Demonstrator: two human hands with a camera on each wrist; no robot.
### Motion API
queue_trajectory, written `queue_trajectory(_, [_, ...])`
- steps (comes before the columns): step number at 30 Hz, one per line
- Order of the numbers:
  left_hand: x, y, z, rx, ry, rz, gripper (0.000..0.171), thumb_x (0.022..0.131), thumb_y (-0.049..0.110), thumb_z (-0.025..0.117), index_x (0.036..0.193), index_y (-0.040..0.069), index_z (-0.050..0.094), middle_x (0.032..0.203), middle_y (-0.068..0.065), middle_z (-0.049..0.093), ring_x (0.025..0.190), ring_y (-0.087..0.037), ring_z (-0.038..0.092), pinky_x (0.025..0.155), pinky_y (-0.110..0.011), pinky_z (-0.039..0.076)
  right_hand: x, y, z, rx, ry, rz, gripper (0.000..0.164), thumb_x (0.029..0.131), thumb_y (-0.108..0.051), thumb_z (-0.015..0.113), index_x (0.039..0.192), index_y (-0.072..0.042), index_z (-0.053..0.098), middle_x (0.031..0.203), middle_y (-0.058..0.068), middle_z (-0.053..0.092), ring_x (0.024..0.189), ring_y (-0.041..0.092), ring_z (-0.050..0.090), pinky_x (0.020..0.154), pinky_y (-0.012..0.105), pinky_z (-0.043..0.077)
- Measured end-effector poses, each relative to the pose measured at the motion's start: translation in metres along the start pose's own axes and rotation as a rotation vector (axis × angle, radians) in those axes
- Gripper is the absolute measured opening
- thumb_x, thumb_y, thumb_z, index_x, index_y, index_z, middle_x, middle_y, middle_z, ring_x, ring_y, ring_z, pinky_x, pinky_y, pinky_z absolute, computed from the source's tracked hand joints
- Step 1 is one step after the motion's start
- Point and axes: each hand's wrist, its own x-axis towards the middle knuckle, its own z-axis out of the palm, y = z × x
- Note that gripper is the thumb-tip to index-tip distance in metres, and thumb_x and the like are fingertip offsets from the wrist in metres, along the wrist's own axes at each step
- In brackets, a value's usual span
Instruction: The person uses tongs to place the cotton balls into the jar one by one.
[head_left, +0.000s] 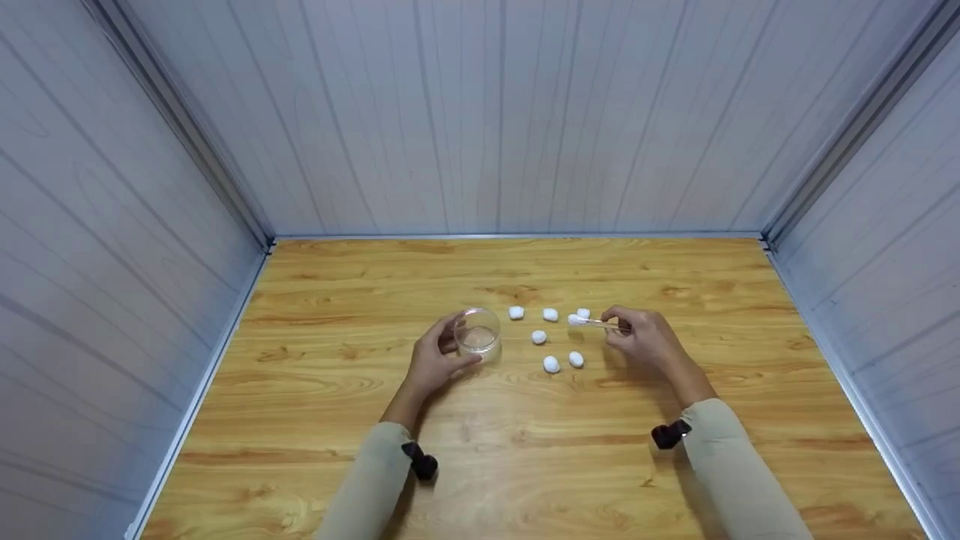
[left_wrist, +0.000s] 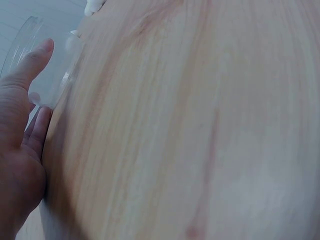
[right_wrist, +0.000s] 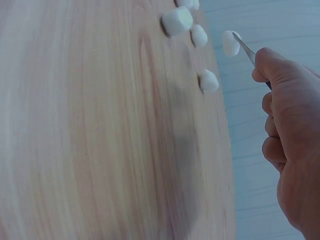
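Note:
My left hand holds a clear, round cup standing on the wooden table, with the thumb along its near side and the fingers at its left. In the left wrist view the thumb lies across the see-through wall of the cup. To the right, my right hand pinches metal tweezers between thumb and forefinger, the other fingers curled in. Gripped at their tips is a white cotton ball, raised above the table. Several more cotton balls lie loosely between the cup and the right hand.
The wood-grain table is walled in by pale panels at the back, left and right, with metal strips along the edges. Nearest the cup lies one cotton ball, just right of its rim.

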Motion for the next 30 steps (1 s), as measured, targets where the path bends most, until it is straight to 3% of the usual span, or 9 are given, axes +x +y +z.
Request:
queue_trajectory(20, [0.003,0.0,0.0,0.01,0.006,0.016,0.084,0.085,-0.004,0.095,0.161,0.005,0.059,0.156,-0.026,0.067,0.141,-0.044,0.069,0.11,-0.032,0.066,0.008,-0.006,0.001,0.037,0.018,-0.037,0.018,0.094,-0.002,0.076,0.111,-0.006,0.082,0.066,-0.003,0.054,0.06,-0.002,0.033,0.06,0.022,0.031])
queue_trajectory(30, [0.002,-0.002,0.0,0.039,-0.003,0.009,0.088,0.088,-0.001,0.095,0.165,0.006,0.054,0.154,-0.026,0.067,0.138,-0.044,0.071,0.111,-0.037,0.067,0.015,-0.01,0.004,0.033,0.017,-0.073,0.017,0.094,-0.002,0.076,0.111,-0.006,0.081,0.066,-0.004,0.05,0.061,-0.002,0.031,0.061,0.023,0.03])
